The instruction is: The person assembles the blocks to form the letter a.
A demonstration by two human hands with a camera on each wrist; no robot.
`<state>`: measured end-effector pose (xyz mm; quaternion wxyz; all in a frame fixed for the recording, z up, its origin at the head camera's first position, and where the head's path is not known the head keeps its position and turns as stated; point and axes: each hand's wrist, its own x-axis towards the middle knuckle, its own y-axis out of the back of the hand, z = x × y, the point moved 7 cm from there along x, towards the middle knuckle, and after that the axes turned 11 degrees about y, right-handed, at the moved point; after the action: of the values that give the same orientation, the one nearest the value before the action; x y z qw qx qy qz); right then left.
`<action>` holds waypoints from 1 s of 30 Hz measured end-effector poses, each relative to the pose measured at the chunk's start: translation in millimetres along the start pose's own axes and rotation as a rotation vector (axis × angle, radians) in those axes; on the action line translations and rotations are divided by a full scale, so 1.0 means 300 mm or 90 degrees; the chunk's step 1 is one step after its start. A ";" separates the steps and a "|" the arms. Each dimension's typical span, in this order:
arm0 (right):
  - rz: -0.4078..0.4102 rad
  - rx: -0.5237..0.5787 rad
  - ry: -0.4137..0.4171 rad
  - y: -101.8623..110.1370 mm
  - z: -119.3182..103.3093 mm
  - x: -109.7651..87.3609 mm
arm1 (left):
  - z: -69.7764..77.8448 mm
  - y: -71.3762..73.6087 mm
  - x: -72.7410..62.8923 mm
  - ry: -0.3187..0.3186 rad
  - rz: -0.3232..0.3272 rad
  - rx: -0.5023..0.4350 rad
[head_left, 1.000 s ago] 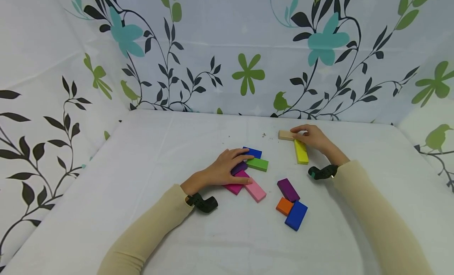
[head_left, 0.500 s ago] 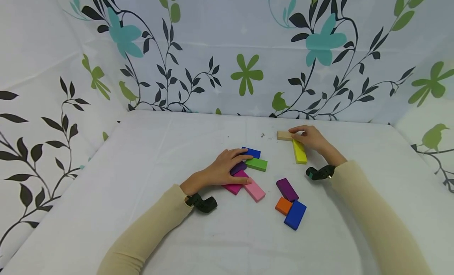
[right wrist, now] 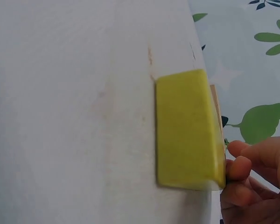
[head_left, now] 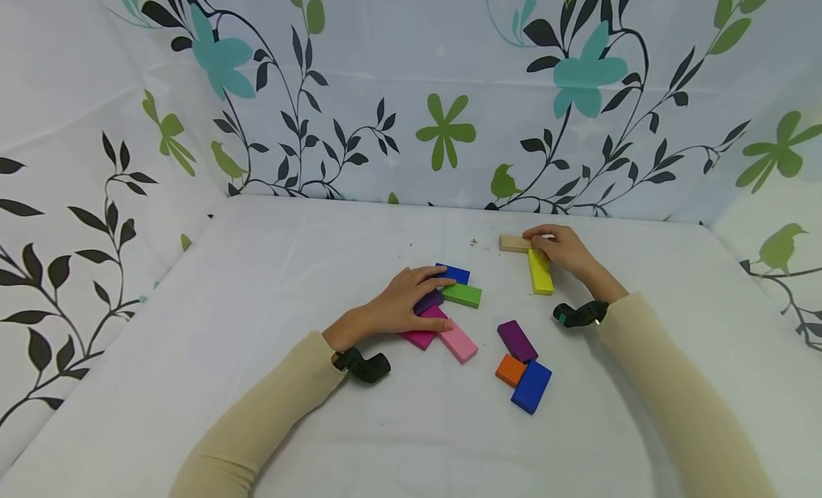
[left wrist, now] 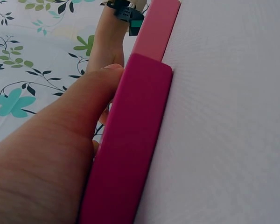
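Observation:
My left hand (head_left: 401, 302) lies with fingers spread over a group of coloured wooden blocks. Its fingertips reach a blue block (head_left: 457, 274) and a green block (head_left: 465, 295). The thumb rests over a magenta block (left wrist: 126, 135) and a pink block (head_left: 459, 342), which lie against each other. Under the palm, a dark purple block (head_left: 430, 300) is partly covered. At the back right, my right hand (head_left: 565, 248) holds the right end of a plain wood block (head_left: 510, 243) between curled fingers. A yellow block (right wrist: 184, 130) touches that end and points toward the front.
Nearer the front, a purple block (head_left: 516, 341), an orange block (head_left: 510, 370) and a second blue block (head_left: 531, 387) sit together. The white table (head_left: 359, 441) ends at a leaf-patterned cloth (head_left: 372, 77) behind. Small brown specks (head_left: 474, 242) dot the tabletop left of the wood block.
Both hands and all the blocks keep their places. Only the head view shifts slightly.

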<state>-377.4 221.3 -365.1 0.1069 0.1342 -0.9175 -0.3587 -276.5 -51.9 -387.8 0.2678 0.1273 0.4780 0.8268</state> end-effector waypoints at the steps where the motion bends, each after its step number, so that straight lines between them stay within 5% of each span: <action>1: 0.002 0.001 0.000 0.001 0.001 -0.001 | 0.001 0.001 0.000 0.000 0.000 0.000; 30: 0.036 0.012 -0.014 0.001 -0.002 -0.052 | 0.003 0.006 0.000 -0.007 0.004 -0.002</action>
<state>-362.5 226.1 -366.0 0.1059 0.1049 -0.9254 -0.3485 -276.7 -52.0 -385.8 0.2685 0.1331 0.4749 0.8275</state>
